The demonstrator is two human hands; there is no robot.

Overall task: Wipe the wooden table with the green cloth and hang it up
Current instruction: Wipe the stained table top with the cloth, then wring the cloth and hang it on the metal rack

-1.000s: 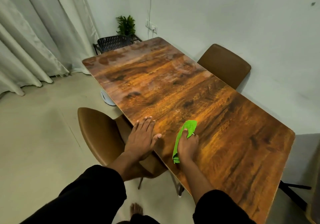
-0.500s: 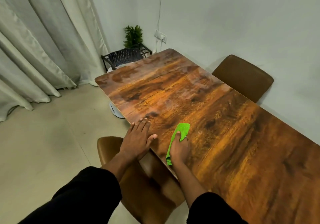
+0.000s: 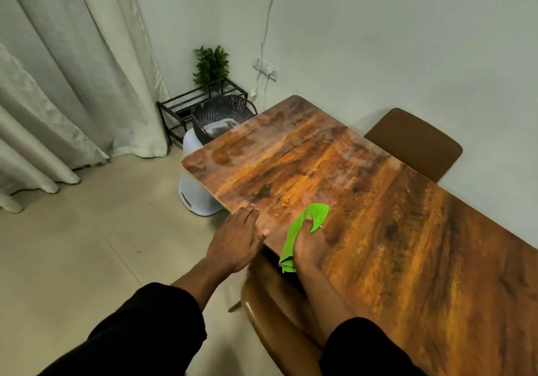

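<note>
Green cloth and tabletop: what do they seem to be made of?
The green cloth looks like microfibre or terry: matte, nubbly pile, draping limply in the right hand. The tabletop shows wood grain with a semi-gloss sheen; its thin pale edge suggests laminate over board, perhaps.

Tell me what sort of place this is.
Probably a dining corner in a home: a long wooden table with brown chairs drawn up to it, floor-length curtains, and a small potted plant on a black metal rack in the corner.
</note>
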